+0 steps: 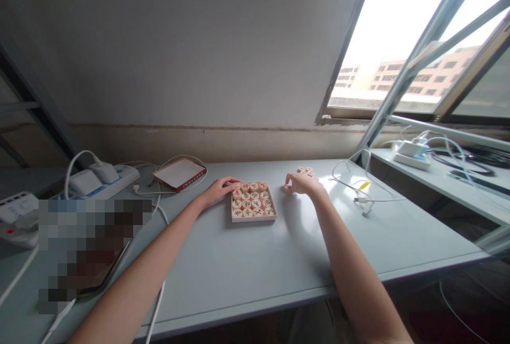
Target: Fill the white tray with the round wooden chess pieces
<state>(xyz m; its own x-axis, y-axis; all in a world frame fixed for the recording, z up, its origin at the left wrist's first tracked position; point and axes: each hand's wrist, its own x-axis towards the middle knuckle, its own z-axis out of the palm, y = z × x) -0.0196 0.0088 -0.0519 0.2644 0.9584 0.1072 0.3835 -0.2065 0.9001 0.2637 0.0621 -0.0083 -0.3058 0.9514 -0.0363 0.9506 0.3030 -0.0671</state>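
A shallow white box [253,218] filled with several round wooden chess pieces [254,200] sits in the middle of the grey table [247,269]. My left hand [220,189] rests against the box's far left corner, fingers curled onto a piece there. My right hand [302,183] hovers just right of the box, fingers pinched on a small round piece at its tip. A few more loose pieces [306,171] lie on the table just behind that hand.
A red-rimmed box lid [180,173] lies behind the box on the left. A white power strip [104,179] with chargers and cables sits far left. White cables [360,195] trail at the right. A second shelf [442,174] holds another power strip under the window.
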